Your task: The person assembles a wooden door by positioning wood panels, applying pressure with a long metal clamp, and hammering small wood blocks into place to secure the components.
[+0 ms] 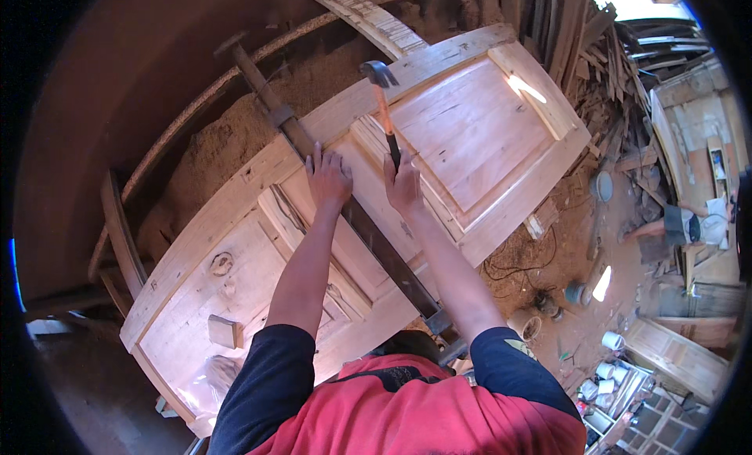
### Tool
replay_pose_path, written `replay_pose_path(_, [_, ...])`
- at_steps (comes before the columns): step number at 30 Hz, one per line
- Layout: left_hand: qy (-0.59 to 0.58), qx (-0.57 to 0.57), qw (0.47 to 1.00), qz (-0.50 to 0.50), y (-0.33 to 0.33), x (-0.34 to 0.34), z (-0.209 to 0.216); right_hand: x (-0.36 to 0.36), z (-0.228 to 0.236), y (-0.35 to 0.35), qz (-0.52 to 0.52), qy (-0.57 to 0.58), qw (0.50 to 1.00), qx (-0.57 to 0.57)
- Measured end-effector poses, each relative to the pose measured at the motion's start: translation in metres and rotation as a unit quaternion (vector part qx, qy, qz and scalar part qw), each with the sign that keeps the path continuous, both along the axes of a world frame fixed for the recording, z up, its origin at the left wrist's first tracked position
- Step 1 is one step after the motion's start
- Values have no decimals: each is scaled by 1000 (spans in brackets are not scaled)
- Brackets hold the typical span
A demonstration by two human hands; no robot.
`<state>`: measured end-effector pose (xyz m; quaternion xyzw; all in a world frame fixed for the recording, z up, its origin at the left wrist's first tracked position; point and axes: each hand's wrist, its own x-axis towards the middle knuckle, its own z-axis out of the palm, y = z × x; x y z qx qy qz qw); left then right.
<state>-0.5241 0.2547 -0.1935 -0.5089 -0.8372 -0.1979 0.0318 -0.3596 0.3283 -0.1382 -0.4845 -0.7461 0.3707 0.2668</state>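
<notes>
Head view: your right hand [402, 185] is wrapped around the dark grip of a hammer [379, 74], its head pointing to the far side over the door [470, 134]; you cannot tell from here whether it touches the wood. Your left hand [329, 181] has its fingers a little spread and lies palm down at the clamp [384, 247], whose bar crosses the door from far left to near right. The door lies flat in front of you, reaching out to both sides of your arms.

At the door's near left you have a clear plastic bag [211, 380]; its contents cannot be made out. A wood block [225, 332] sits just beyond it. To your right, on the floor, stand a grey bucket [601, 186], farther off, a second bucket [575, 293] and, nearer, a round pot [526, 325]; what they hold is too small to tell. At near right, a white tub [612, 341] stands by a cluster of white cups [605, 371]. Far right, another person [681, 225] is partly visible.
</notes>
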Motion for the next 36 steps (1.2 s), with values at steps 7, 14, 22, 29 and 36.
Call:
replay_pose_path(7, [-10, -3, 1000, -6, 7, 2, -3, 15, -13, 12, -2, -115, 993, -18])
replay_pose_path(14, [-5, 9, 1000, -26, 16, 14, 4, 24, -24, 33, 54, -151, 986, -50])
replay_pose_path(22, [-6, 27, 999, -28, 18, 11, 2, 131, -25, 96, -127, -178, 972, -82])
replay_pose_path(29, [43, -62, 997, 2, -4, -49, -37, 262, 29, -5, -115, 2, 992, 47])
replay_pose_path(36, [85, 13, 987, -135, -8, 40, -25, 476, -86, -360, -528, 99, 773, -338])
